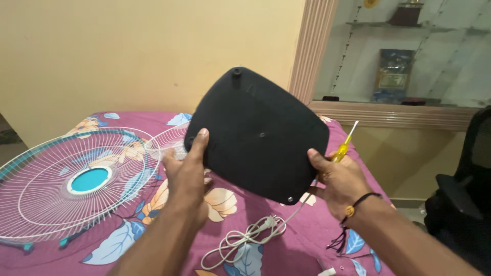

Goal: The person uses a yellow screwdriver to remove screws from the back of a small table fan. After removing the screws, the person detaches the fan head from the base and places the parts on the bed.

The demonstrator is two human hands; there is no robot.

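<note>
- Head view: both hands were raised over a bed covered by a purple floral sheet [286,240], with a black rounded base plate [258,135] held up between them, its flat underside facing the camera.
- The plate was tilted, one corner high and bearing a small black knob [236,72]; it hung clear of the sheet.
- Left hand [186,176] gripped the plate's left edge, thumb laid over the near face and pointing up; the other fingers were hidden behind the plate.
- Right hand [340,181] was closed on the plate's lower right edge, thumb on the near face. The same hand also pinched a yellow-handled screwdriver [343,145], its shaft sticking up and to the right past the plate's rim.
- A dark thread bracelet with a bead [358,204] sat on the right wrist.
- A white wire fan guard with a teal centre [76,184] lay flat on the sheet, well left of the left hand.
- A coiled white power cord [240,240] lay on the sheet below the plate, between the forearms.
- A dark chair [463,204] stood at the right edge; a glass-fronted shelf [404,51] showed behind.
</note>
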